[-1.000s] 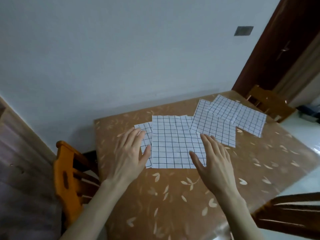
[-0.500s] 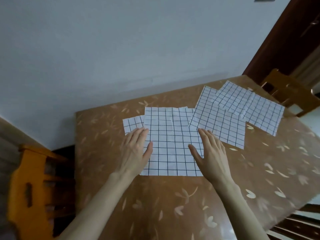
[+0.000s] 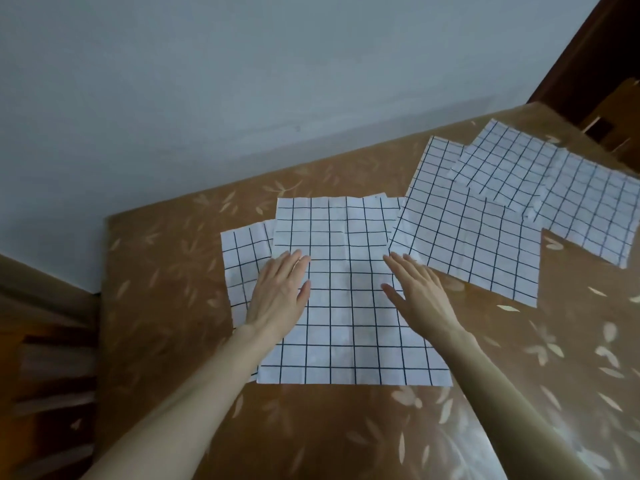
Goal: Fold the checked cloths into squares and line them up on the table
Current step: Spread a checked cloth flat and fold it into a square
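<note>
A white checked cloth (image 3: 349, 327) lies spread flat in front of me on the brown table (image 3: 173, 306). My left hand (image 3: 280, 292) rests flat on its left side, fingers straight. My right hand (image 3: 419, 296) lies flat on its right side, fingers straight too. A second checked cloth (image 3: 242, 265) sticks out from under the left edge. A third checked cloth (image 3: 467, 233) overlaps the top right corner. Further right lies another checked cloth (image 3: 561, 192), partly on the third.
The table has a leaf-patterned cover and stands against a pale wall (image 3: 277, 81). A wooden chair (image 3: 48, 375) is at the left, and another chair (image 3: 620, 116) shows beyond the far right corner by a dark door frame.
Both hands have slid forward over the spread cloth, and my view has tilted down and moved closer to the table. The cloths lie where they were.
</note>
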Tool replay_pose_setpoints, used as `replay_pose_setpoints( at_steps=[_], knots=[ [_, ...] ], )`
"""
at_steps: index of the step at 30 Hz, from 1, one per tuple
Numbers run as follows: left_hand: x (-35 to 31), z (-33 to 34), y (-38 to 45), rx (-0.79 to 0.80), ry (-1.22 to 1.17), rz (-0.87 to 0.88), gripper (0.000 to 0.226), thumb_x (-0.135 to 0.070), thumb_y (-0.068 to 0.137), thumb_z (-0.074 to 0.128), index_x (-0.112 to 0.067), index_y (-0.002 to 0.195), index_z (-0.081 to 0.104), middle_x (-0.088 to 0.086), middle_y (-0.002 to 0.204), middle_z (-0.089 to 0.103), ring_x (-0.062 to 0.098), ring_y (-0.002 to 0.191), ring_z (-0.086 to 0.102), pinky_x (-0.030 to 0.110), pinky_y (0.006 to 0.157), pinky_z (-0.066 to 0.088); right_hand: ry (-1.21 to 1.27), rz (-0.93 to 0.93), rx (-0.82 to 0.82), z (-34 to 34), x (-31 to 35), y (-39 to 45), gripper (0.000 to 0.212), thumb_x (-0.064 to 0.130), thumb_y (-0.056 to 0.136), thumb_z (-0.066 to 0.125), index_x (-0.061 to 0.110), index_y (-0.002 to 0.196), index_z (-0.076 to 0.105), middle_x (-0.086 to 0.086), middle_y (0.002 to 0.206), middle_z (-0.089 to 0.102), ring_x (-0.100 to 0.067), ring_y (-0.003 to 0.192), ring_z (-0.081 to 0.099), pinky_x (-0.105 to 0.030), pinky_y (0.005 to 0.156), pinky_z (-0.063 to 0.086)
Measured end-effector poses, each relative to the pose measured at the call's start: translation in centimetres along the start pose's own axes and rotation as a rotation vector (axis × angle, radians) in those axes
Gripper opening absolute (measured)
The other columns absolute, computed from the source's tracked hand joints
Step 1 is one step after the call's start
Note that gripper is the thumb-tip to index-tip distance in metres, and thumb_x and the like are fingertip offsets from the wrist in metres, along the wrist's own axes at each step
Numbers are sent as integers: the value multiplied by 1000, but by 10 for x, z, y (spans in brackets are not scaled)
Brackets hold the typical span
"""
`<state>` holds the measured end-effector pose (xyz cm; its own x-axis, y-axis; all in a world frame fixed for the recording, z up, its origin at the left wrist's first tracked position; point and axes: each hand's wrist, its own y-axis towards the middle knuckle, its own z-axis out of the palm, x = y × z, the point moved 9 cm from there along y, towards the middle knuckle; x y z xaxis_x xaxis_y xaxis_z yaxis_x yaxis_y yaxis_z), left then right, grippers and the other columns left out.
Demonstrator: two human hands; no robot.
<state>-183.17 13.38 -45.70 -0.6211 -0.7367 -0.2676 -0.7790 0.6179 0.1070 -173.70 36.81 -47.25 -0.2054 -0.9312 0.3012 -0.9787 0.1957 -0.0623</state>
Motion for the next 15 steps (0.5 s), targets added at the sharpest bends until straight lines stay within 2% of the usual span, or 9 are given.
replay_pose_setpoints(
  at_steps=[4, 8, 10, 12, 15],
  knots=[
    [6, 34, 13, 64, 36, 4, 50, -24, 105, 50, -11, 153, 43, 8, 159, 43, 28, 148, 36, 45, 123, 27, -45, -2, 65, 31, -22, 21, 62, 48, 108, 36, 30, 164, 17, 7, 172, 14, -16, 160, 6, -42, 130, 9],
    [13, 55, 16, 88, 75, 10, 49, -19, 103, 54, -10, 151, 45, 9, 156, 47, 29, 144, 42, 45, 120, 33, -74, -14, 94, 44, -29, 30, 62, 45, 109, 36, 31, 165, 12, 8, 173, 8, -16, 160, 2, -43, 130, 5],
    [17, 63, 16, 105, 68, 1, 50, -14, 100, 60, -10, 149, 48, 9, 152, 51, 30, 141, 47, 45, 117, 39, -62, -24, 92, 48, -27, 31, 61, 41, 109, 43, 28, 163, 20, 8, 172, 11, -18, 160, 6, -45, 130, 5],
    [18, 67, 15, 100, 68, 5, 51, -8, 94, 67, -10, 143, 54, 8, 145, 57, 28, 133, 54, 44, 111, 45, -41, -45, 70, 53, -26, 33, 54, 36, 106, 52, 23, 157, 38, 5, 171, 20, -20, 159, 13, -47, 129, 7],
    [18, 63, 15, 27, 44, -1, 39, -6, 88, 74, -12, 126, 65, 4, 125, 67, 26, 114, 63, 42, 98, 53, -6, -100, -61, 53, -24, 33, 34, 26, 99, 67, 21, 132, 66, 3, 158, 47, -25, 151, 37, -47, 126, 15]
  ],
)
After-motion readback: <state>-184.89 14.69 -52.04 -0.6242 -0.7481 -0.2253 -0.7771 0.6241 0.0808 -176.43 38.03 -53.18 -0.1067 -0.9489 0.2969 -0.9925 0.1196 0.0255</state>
